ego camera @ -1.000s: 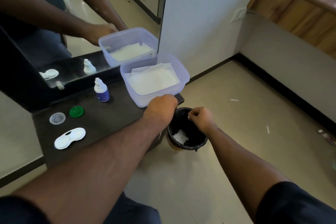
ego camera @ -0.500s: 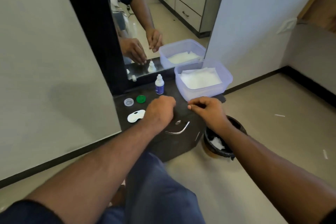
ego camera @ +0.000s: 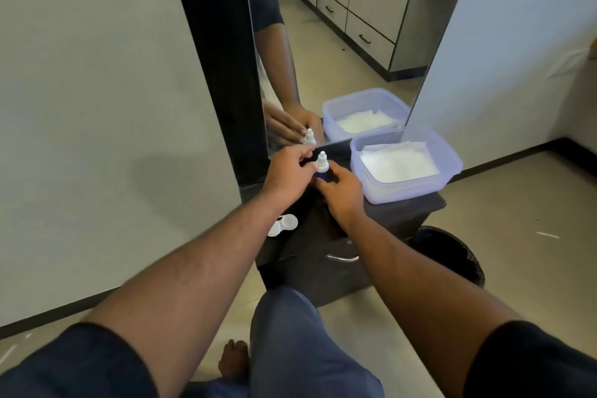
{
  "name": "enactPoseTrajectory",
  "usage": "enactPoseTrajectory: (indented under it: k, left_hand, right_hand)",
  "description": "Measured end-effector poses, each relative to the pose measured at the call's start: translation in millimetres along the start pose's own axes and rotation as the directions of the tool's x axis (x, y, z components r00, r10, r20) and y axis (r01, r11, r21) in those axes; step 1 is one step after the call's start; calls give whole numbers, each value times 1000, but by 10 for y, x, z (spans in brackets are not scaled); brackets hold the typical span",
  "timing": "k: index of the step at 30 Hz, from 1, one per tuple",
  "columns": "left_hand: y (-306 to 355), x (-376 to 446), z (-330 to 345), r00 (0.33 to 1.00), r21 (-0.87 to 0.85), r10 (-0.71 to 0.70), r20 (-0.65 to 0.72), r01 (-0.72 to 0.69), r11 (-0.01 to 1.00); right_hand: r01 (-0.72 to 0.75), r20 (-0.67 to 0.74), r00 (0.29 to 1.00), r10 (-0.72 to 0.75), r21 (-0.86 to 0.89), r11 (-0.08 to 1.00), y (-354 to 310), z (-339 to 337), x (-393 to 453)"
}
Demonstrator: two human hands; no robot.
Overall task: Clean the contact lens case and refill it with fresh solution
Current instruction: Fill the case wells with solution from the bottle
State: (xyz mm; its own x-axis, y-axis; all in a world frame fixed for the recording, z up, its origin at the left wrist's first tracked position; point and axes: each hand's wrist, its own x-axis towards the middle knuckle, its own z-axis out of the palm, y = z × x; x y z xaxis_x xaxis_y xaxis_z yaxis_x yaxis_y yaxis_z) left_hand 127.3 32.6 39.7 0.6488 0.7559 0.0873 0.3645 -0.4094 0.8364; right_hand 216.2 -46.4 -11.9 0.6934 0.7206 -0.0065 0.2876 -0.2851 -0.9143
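A small solution bottle (ego camera: 322,162) with a white dropper top and blue body stands near the back of the dark cabinet top (ego camera: 403,212), in front of the mirror. My right hand (ego camera: 342,192) grips its blue body from the right. My left hand (ego camera: 287,171) is at the bottle's white top from the left, thumb touching its shoulder and forefinger raised beside the tip. The white contact lens case (ego camera: 284,223) lies open near the cabinet's front left edge, partly behind my left forearm. The case's loose caps are hidden under my left hand.
A translucent plastic tub (ego camera: 452,168) holding white tissues (ego camera: 397,161) fills the cabinet's right end. A black bin (ego camera: 452,252) stands on the floor to the right. The mirror (ego camera: 339,42) rises behind, and a drawer handle (ego camera: 342,257) is on the cabinet front.
Both hands moved from the cabinet's front edge up to the solution bottle. My right hand took hold of it. The view shifted left, away from the bin.
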Motion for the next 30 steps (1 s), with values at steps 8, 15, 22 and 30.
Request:
enactPoseTrajectory:
  k: [8, 15, 22, 30]
  left_hand:
    - [-182, -22, 60, 999, -83, 30, 31, -28, 996]
    - [-215, -60, 134, 988, -93, 83, -133, -96, 991]
    - [-272, -140, 199, 957, 0, 111, -270, -115, 993]
    - [-299, -289, 153, 954, -36, 89, -286, -103, 994]
  right_hand:
    - [125, 155, 981, -118, -31, 992, 132, -86, -54]
    - [126, 154, 981, -118, -41, 991, 128, -90, -27]
    - [119, 143, 983, -116, -12, 993, 114, -70, -33]
    - [133, 159, 978, -134, 14, 991, 88, -72, -33]
